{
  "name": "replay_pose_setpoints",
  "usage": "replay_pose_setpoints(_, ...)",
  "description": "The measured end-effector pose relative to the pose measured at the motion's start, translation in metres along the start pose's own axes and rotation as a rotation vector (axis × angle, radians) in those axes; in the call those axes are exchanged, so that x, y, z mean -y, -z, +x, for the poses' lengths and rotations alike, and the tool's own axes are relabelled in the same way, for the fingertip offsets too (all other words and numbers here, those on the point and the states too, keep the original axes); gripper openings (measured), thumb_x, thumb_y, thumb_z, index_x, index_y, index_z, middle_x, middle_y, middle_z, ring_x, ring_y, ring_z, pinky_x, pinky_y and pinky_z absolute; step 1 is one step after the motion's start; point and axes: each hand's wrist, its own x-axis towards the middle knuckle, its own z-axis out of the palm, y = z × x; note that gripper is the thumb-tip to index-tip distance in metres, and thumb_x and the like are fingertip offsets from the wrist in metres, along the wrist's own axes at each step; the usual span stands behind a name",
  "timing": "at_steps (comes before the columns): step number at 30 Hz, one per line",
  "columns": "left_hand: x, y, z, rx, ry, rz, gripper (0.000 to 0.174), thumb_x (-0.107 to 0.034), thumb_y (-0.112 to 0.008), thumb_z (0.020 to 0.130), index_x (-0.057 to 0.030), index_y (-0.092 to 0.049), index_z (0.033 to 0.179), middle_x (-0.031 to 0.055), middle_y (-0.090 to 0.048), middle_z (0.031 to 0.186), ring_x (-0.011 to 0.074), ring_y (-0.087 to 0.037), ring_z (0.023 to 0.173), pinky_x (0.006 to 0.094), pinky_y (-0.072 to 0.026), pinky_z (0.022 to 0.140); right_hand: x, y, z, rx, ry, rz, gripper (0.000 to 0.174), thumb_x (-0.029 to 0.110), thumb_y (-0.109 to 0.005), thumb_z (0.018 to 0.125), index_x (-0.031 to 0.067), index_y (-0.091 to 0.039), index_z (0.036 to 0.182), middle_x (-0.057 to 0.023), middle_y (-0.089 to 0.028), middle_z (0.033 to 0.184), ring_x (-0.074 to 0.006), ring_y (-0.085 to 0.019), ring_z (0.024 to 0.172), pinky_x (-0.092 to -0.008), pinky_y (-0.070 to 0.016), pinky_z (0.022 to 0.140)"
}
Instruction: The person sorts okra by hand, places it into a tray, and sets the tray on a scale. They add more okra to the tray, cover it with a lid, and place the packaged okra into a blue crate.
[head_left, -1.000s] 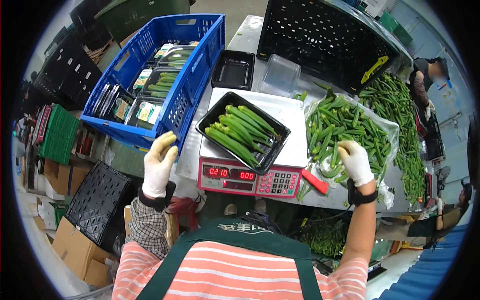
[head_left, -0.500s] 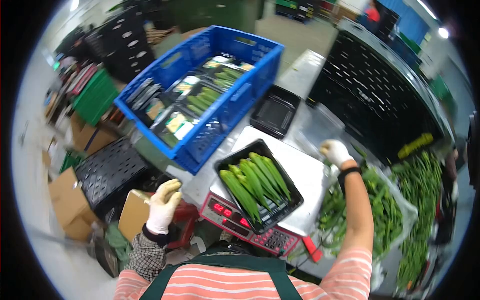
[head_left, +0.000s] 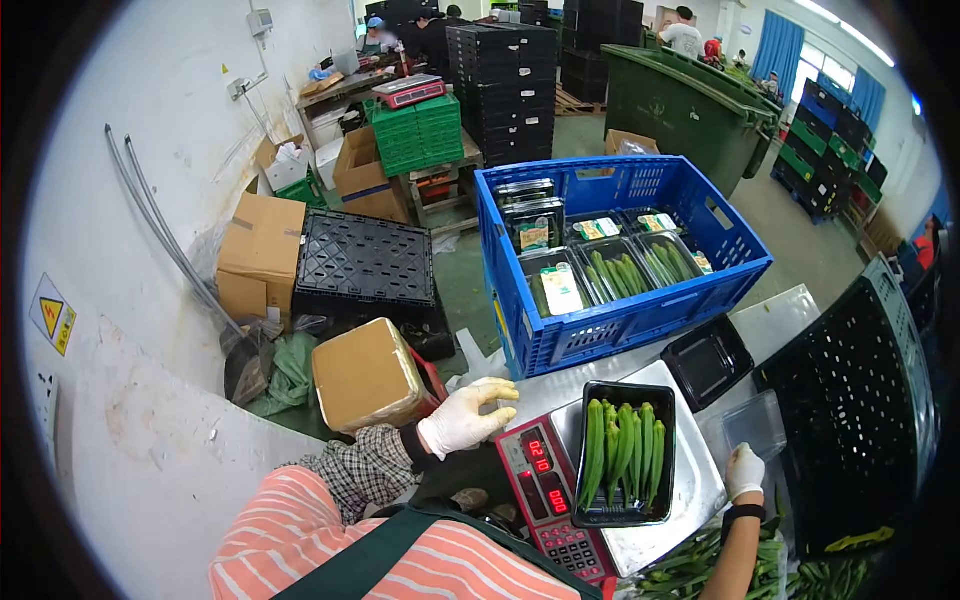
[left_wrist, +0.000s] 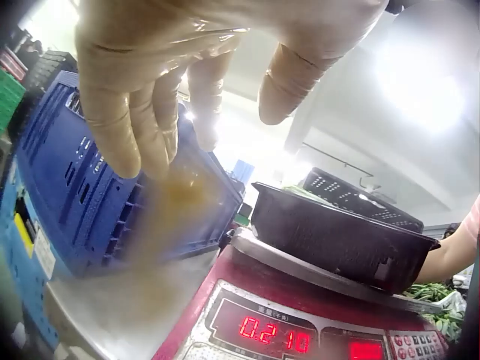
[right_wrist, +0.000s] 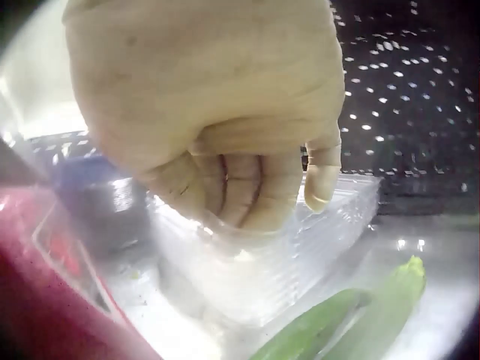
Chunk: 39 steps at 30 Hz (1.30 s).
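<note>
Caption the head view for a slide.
Okra in a black tray on the scale, left hand open beside it, right hand at a clear lid, blue crate beyond.

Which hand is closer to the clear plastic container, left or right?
Right: the right hand is at the edge of the clear container; the left hand is across the scale.

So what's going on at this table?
A black tray of okra sits on the scale, which reads 0.210. The person's gloved right hand grips the edge of some clear plastic packaging; the left hand is open near the scale, holding nothing. Labelled okra packs lie in the blue crate.
</note>
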Motion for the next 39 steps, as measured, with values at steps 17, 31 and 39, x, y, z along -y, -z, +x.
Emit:
replay_pose_setpoints(17, -0.003, -0.007, 0.021, 0.053, -0.114, -0.167, 0.029, -0.013, -0.062, 0.081, -0.0013, -0.057, 0.107, 0.0102, -0.057, 0.108, 0.0194, -0.053, 0.103, 0.0301, -0.0403, 0.091, 0.032, 0.120, -0.056, -0.730, -0.065, 0.885, 0.009, 0.014, -0.054, 0.088, 0.0057, -0.052, 0.086, -0.0002, -0.046, 0.071, -0.0123, -0.045, 0.062, -0.0267, -0.0416, 0.063)
replay_pose_setpoints(31, -0.040, -0.006, 0.094, 0.775, -0.056, -0.654, 0.045, -0.020, -0.045, 0.093, 0.0007, -0.032, 0.132, 0.0030, -0.058, 0.086, 0.0078, -0.052, 0.068, 0.0201, -0.0442, 0.064, 0.278, 0.123, -0.204, -0.453, -0.353, 2.066, 0.025, 0.033, -0.049, 0.090, 0.0082, -0.049, 0.094, 0.0025, -0.045, 0.064, -0.0106, -0.047, 0.060, -0.0267, -0.0413, 0.055)
replay_pose_setpoints(39, -0.009, -0.048, 0.138, 0.484, -0.384, -0.090, 0.034, -0.024, -0.050, 0.088, 0.0008, -0.053, 0.112, 0.0171, -0.060, 0.100, 0.0236, -0.059, 0.090, 0.0294, -0.0450, 0.080, 0.330, 0.118, -0.206, -0.710, -0.610, 0.987, 0.067, 0.007, -0.060, 0.081, -0.0083, -0.022, 0.134, -0.0110, -0.054, 0.093, -0.0130, -0.051, 0.070, -0.0248, -0.0447, 0.059)
